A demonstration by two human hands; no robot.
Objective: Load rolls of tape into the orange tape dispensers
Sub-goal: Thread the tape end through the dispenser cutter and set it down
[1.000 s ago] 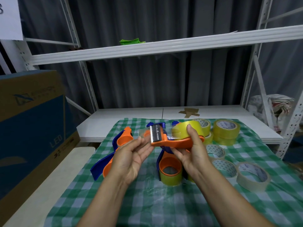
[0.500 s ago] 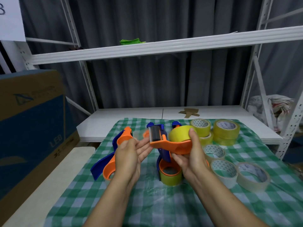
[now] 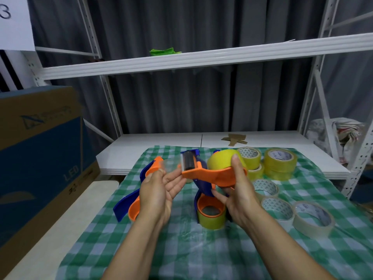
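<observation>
My right hand point(image 3: 238, 197) grips an orange tape dispenser point(image 3: 214, 175) held above the checked cloth, thumb on the yellow tape roll point(image 3: 222, 160) mounted in it. The dispenser's black roller and blue guard point(image 3: 188, 160) point left. My left hand point(image 3: 159, 190) is just left of that end, and its thumb and fingers pinch a clear strip of tape point(image 3: 166, 165) drawn from the dispenser.
A second orange-and-blue dispenser point(image 3: 131, 207) lies on the green checked cloth point(image 3: 181, 249) behind my left hand. A third one point(image 3: 210, 214) with a yellow roll stands under my hands. Several loose tape rolls point(image 3: 280, 161) sit at the right. A big cardboard box point(image 3: 40, 158) stands at the left.
The dispenser has turned so its roller rather than its serrated blade faces me. My left hand has shifted left with the tape end.
</observation>
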